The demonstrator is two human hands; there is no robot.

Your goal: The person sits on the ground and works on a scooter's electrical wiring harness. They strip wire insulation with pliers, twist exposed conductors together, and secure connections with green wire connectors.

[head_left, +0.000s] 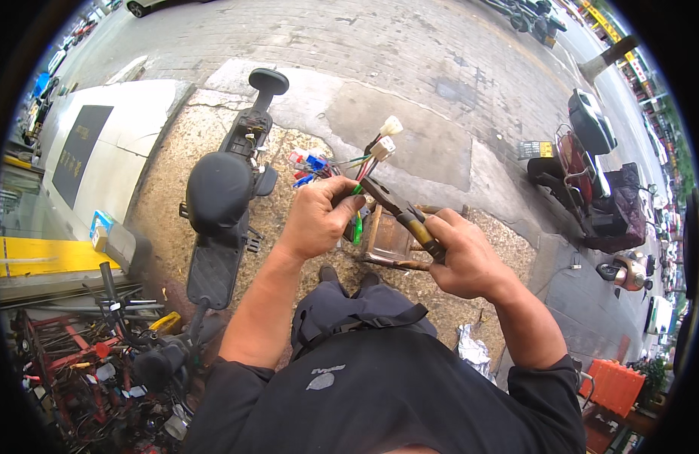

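My left hand (317, 217) is closed around a wiring harness, its thumb and forefinger pinching the bundle. White plug connectors (382, 149) top the upper wires, and blue connectors (314, 163) with red and white ones fan out to the left. A green part (357, 228) of the bundle hangs below the fingers. In my right hand (464, 253) is a pair of pliers (401, 214) with worn, yellowish handles. Their jaws meet the wires right beside my left fingertips; whether they bite on a wire I cannot tell.
Below my hands stands a small wooden stool (389, 240). A stripped scooter with a black seat (219, 194) is on the left, and scrap metal (77, 356) piles up at lower left. Crumpled foil (474, 349) lies at my right; another scooter (584, 181) is parked beyond.
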